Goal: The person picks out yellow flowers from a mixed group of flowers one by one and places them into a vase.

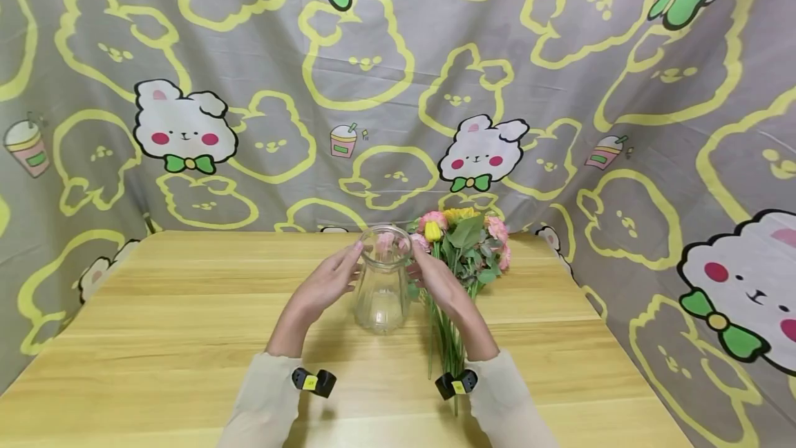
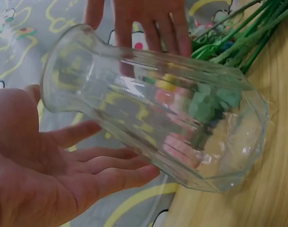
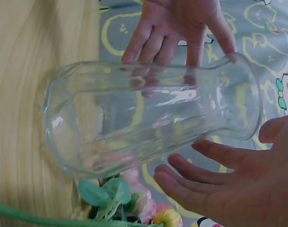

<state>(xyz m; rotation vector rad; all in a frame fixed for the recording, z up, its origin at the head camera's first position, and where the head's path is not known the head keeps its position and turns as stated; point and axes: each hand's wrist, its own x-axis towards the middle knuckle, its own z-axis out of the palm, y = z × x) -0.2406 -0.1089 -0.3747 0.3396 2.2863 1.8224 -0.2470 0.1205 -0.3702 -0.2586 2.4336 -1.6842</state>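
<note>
A clear glass vase with a flared rim and faceted sides stands upright on the wooden table, between both hands. At its left side is my left hand, thumb by the rim and fingers fairly straight along the glass. My right hand mirrors it on the other side, its fingers extended beside the vase neck in the right wrist view. Neither hand wraps round the glass; exact fingertip contact is hard to tell. Just right of the vase lies a bunch of flowers, pink and yellow, its green stems partly hidden under my right forearm.
The light wooden table runs up to a grey curtain with cartoon bears and yellow outlines, which hangs behind and along both sides. The flower stems point toward the table's near edge.
</note>
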